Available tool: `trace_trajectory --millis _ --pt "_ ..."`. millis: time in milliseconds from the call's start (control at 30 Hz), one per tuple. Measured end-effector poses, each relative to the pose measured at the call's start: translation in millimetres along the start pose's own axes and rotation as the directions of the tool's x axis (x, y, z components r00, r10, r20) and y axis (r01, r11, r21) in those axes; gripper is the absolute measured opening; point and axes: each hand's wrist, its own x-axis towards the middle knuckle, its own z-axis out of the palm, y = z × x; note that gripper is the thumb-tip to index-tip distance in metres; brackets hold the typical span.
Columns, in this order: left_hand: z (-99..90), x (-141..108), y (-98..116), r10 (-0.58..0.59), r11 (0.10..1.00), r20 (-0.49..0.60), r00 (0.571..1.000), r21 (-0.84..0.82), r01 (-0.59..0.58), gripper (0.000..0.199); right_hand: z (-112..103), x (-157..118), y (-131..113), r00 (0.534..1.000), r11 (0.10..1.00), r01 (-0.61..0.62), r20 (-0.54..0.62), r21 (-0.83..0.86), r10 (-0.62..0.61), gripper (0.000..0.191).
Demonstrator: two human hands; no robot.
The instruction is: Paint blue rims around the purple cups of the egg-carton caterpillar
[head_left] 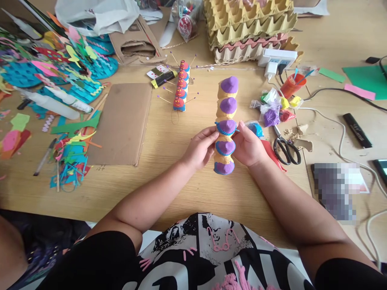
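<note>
Between my two hands I hold up an egg-carton strip (228, 105) with several bumps in a row, each capped in purple. Blue strands edge the lower bumps, and the upper two show bare yellowish card. My left hand (200, 148) pinches the strip's left side near the middle bump. On the opposite side, my right hand (249, 146) grips it by the same bump, where a bit of blue shows at the fingertips. Farther back stands a finished-looking red and blue egg-carton caterpillar (181, 86) with pin-like sticks poking out on both sides.
Left of my hands lie a cardboard sheet (121, 125) and a heap of coloured paper scraps (75, 145). At right are black-handled scissors (287, 149), bagged clay (272, 114), an orange cup (292, 85) and cables. Stacked egg trays (250, 28) stand at the back.
</note>
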Motion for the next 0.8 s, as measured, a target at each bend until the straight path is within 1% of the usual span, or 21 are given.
trace_trajectory --millis 133,300,433,567,800 --pt "-2.5 0 -3 0.0 0.999 0.028 1.0 0.037 -0.001 0.029 3 -3 -4 0.999 0.998 -0.048 0.026 0.045 0.047 0.04" --pt "-4.9 1 -2 0.017 0.998 0.081 0.997 0.059 -0.022 0.034 5 -4 -5 0.995 0.993 -0.096 0.014 0.072 0.095 0.036" --pt "-6.1 1 -1 0.005 0.998 0.057 0.998 0.054 -0.008 0.039 9 -5 -6 0.993 0.992 -0.115 0.008 0.048 0.115 0.034" --pt "-5.0 1 0 -0.03 0.996 0.03 0.999 0.086 0.027 0.042 11 -7 -8 0.991 0.991 -0.133 0.012 0.01 0.133 0.033" --pt "-5.6 1 -1 -0.037 0.993 -0.004 0.999 0.112 0.038 0.046 11 -8 -7 0.989 0.989 -0.144 0.012 -0.031 0.144 0.04"
